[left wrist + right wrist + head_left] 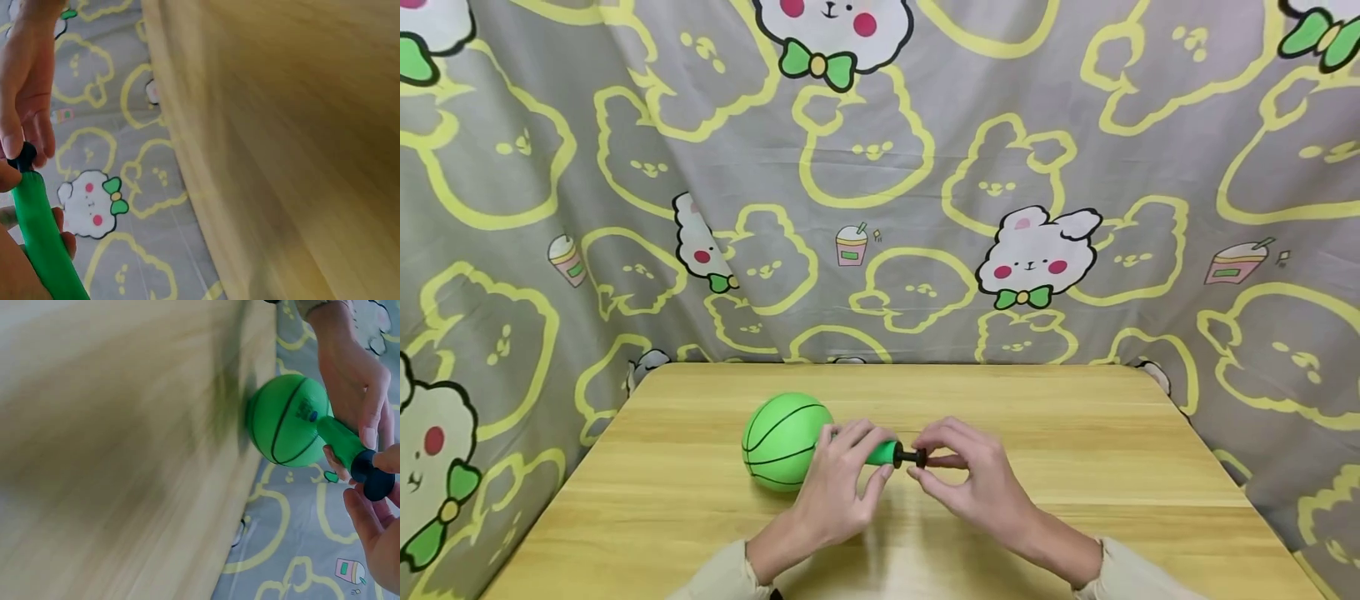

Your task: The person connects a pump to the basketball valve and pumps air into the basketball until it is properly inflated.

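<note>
L hand [842,479] grips the green pump [882,453], fingers over the top, thumb on the near side. R hand [977,479], just right of L hand, pinches the black handle [921,457] btwn thumb & fingertips. Short black rod [907,457] shows btwn pump & handle, in the gap btwn hands. Pump lies abt. level, handle end twd R hand, other end twd the ball [784,442]. Ball, green w/ black lines, sits on the tabletop [1075,417] just left of L hand; pump end meets it or nearly so, can't tell exactly. Patterned gray cloth [917,183] hangs beyond both hands. Pale sleeve [722,575] behind L hand, another behind R.
</note>
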`<state>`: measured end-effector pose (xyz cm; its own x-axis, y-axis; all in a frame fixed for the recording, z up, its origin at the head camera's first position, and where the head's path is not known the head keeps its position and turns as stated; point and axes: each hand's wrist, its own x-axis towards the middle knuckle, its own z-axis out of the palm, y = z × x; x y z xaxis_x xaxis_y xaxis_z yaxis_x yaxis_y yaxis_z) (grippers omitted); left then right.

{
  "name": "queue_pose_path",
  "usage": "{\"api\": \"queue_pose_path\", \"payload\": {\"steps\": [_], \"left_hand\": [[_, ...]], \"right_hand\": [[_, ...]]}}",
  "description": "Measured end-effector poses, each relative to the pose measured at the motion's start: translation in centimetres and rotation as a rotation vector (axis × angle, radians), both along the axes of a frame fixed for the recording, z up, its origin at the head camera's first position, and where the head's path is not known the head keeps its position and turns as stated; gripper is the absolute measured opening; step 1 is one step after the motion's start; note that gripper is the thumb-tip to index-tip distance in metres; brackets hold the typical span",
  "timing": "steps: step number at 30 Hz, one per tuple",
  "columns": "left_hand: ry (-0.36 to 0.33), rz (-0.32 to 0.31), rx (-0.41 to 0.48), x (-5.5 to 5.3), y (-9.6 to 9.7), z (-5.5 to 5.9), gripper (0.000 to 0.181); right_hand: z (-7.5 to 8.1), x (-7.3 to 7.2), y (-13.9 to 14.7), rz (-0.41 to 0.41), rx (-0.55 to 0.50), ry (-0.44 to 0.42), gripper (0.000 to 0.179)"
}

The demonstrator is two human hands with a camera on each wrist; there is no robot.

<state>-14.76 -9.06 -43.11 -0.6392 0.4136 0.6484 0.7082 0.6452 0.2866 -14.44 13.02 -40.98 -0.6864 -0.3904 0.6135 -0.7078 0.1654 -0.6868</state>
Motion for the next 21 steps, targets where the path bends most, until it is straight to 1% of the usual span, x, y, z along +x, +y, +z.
{"api": "queue_pose_path", "payload": {"steps": [3,7,14,21], "left_hand": [[0.013,0.004,-0.042,0.1,-0.1,-0.3,0.026],[0.025,0.026,-0.064,0.0,-0.4,-0.5,0.028],[0.028,0.04,-0.05,0.0,-1.2,-0.4,0.028],[0.029,0.034,-0.031,-0.3,-1.3,-0.3,0.028]], "right_hand": [[-0.1,0.5,0.7,0.001,0.031,-0.015,0.028],[0.2,1.0,2.0,-0.008,0.039,-0.005,0.032],[0.8,1.6,3.8,-0.02,0.054,0.0,0.037],[1.1,2.2,5.4,-0.1,0.038,-0.014,0.035]]}}
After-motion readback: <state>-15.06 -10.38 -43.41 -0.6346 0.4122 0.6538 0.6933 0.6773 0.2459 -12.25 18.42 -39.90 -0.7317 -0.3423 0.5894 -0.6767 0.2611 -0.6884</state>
